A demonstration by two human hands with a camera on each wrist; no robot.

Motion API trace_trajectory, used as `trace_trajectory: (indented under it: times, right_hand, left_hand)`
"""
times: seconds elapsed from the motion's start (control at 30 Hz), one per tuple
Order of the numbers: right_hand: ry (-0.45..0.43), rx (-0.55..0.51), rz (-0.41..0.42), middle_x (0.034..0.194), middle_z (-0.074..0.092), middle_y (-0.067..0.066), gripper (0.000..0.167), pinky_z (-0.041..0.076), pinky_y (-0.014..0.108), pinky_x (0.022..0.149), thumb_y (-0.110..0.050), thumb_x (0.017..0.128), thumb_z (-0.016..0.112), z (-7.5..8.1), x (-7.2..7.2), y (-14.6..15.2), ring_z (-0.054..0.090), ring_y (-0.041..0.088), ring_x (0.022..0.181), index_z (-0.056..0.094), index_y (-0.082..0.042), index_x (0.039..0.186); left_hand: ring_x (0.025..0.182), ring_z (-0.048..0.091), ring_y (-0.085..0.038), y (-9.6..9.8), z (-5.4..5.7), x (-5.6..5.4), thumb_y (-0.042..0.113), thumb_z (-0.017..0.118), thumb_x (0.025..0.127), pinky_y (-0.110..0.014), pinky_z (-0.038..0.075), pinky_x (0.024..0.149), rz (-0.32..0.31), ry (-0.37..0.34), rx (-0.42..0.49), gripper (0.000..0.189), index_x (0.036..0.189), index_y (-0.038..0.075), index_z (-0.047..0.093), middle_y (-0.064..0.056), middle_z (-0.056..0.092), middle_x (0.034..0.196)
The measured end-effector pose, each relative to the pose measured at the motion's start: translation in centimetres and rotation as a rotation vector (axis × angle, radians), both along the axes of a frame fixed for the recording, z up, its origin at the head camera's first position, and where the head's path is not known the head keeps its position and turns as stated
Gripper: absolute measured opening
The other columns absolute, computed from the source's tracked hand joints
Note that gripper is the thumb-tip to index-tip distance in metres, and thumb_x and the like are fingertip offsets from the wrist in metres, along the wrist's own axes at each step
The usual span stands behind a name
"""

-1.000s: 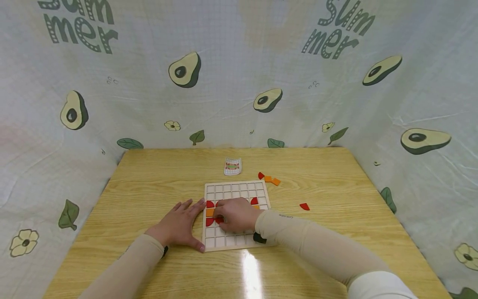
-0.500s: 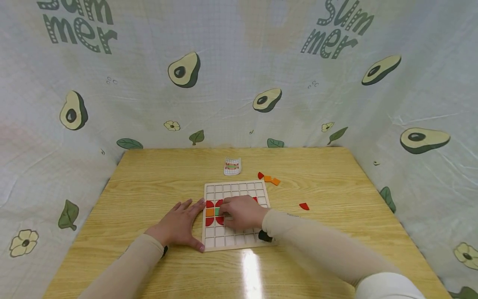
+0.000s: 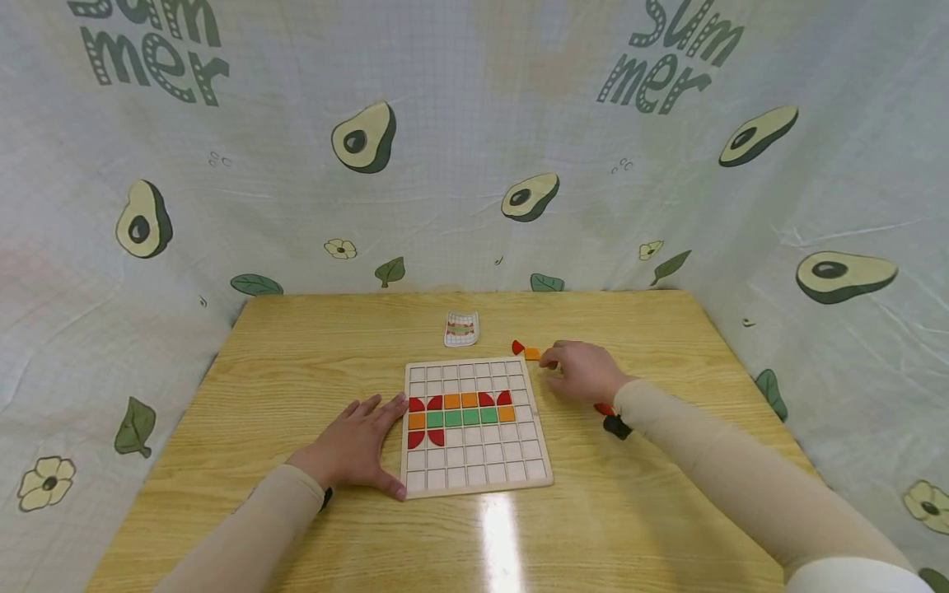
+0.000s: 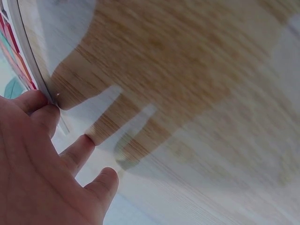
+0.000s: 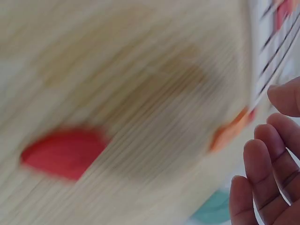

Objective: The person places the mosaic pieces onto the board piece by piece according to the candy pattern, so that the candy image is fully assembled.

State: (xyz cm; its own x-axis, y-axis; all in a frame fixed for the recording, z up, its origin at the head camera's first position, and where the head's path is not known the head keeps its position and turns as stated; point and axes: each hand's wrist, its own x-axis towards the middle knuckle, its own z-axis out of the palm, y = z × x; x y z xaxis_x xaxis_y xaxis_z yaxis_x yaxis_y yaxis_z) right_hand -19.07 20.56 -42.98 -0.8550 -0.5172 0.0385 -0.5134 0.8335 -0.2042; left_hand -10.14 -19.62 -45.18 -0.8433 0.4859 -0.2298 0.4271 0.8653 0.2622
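My left hand (image 3: 356, 445) lies spread on the table, thumb and fingertips against the left edge of a wooden grid board (image 3: 474, 478). Red quarter-circle tiles (image 3: 436, 437), orange squares (image 3: 461, 401) and green squares (image 3: 462, 417) form three rows in its cells; the lowest row holds two red tiles at the left. Off the board's upper right corner, my right hand (image 3: 586, 372) reaches toward a loose orange square (image 3: 531, 354), its fingers loosely bent. Thumb and fingers (image 5: 257, 159) stand apart with nothing between them in the right wrist view. The hand covers the spot beside that square.
A loose red quarter-circle tile (image 3: 517, 347) lies left of the orange square. Another red quarter-circle (image 5: 65, 152) lies on the table, partly behind the right wrist in the head view. A small patterned card (image 3: 461, 329) is behind the board. Printed cloth (image 3: 445, 247) hangs around the table (image 3: 311, 346).
My right hand has left the board, moving right and away to the loose tiles. The green row it covered is now uncovered. My left hand stays at the board's edge.
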Motion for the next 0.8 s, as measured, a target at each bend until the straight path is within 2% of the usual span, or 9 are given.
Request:
trace_trajectory:
  times: [0.13, 0.27, 0.43, 0.8]
  right_hand:
    - [-0.035, -0.035, -0.107, 0.097, 0.068, -0.003, 0.025, 0.055, 0.039, 0.069, -0.022, 0.087, 0.07, -0.6, -1.4, 2.1, 0.064, 0.016, 0.082, 0.076, -0.013, 0.11]
    - [-0.076, -0.051, -0.152, 0.098, 0.068, -0.001, 0.029, 0.055, 0.044, 0.073, -0.025, 0.086, 0.072, -1.3, -2.4, 2.7, 0.064, 0.02, 0.085, 0.075, -0.012, 0.111]
    - [-0.085, -0.041, -0.144, 0.098, 0.068, 0.0, 0.032, 0.055, 0.044, 0.076, -0.031, 0.086, 0.076, -2.2, -3.2, 2.1, 0.064, 0.019, 0.085, 0.074, -0.011, 0.112]
    - [-0.064, -0.026, -0.14, 0.091, 0.064, -0.003, 0.025, 0.055, 0.041, 0.074, -0.025, 0.085, 0.075, -2.9, -4.2, 1.2, 0.061, 0.018, 0.08, 0.075, -0.013, 0.107]
  left_hand:
    - [0.146, 0.021, -0.04, 0.0, 0.3, 0.1, 0.084, 0.075, 0.054, -0.058, 0.014, 0.117, 0.004, -0.012, 0.003, 0.135, 0.159, 0.012, 0.028, -0.003, 0.026, 0.163]
    - [0.146, 0.022, -0.04, 0.1, 0.6, 0.2, 0.083, 0.076, 0.054, -0.058, 0.014, 0.117, 0.006, -0.015, 0.01, 0.134, 0.158, 0.012, 0.029, -0.003, 0.026, 0.163]
    - [0.146, 0.022, -0.039, 0.2, 0.4, 0.1, 0.083, 0.075, 0.054, -0.057, 0.014, 0.117, 0.003, -0.007, 0.006, 0.134, 0.159, 0.013, 0.029, -0.002, 0.026, 0.163]
    - [0.146, 0.022, -0.039, 0.1, 0.2, 0.1, 0.084, 0.074, 0.054, -0.057, 0.014, 0.118, 0.008, -0.003, 0.004, 0.133, 0.158, 0.014, 0.03, -0.001, 0.027, 0.162]
